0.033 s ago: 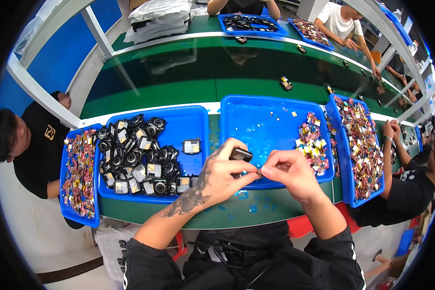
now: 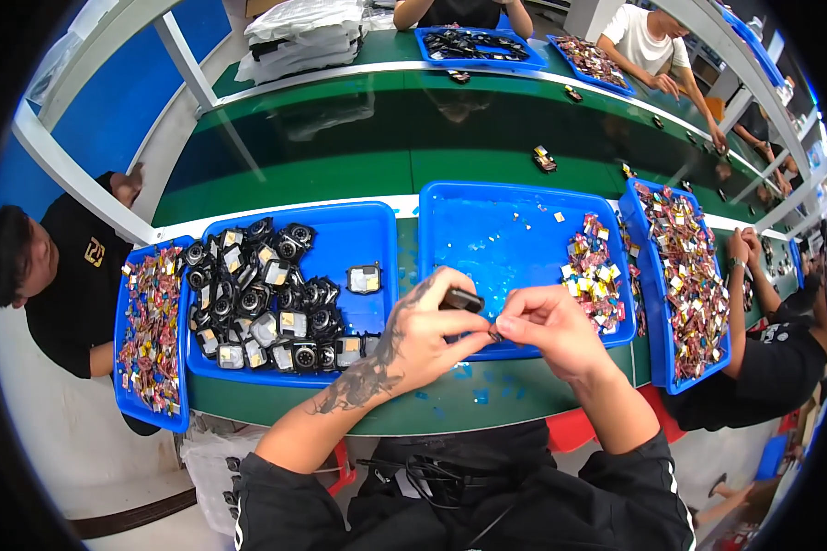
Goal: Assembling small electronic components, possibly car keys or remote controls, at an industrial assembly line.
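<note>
My left hand (image 2: 429, 332) is curled above the near edge of the middle blue tray (image 2: 459, 253). A glossy black watch case (image 2: 464, 299), or a similar small black housing, is tucked in its bent fingers. Its thumb and forefinger meet my right hand (image 2: 553, 329) at a tiny dark piece (image 2: 496, 333). The right thumb and forefinger pinch at that piece, which is too small to name. Small parts with pink, yellow and white bits (image 2: 594, 274) lie heaped at the tray's right end, beside my right hand.
To the left, a blue tray (image 2: 369, 230) holds black watch housings (image 2: 296, 241). Narrower trays of small coloured parts, one left (image 2: 152, 321) and one right (image 2: 685, 285), flank the bench. Beyond runs a green conveyor belt (image 2: 340, 147) carrying scattered pieces. Co-workers sit left, right and opposite.
The black housing in my left hand has tilted and shifted slightly right. My fingertips stay together, with the dark piece showing slightly more. The hand of the person at left has moved a little.
</note>
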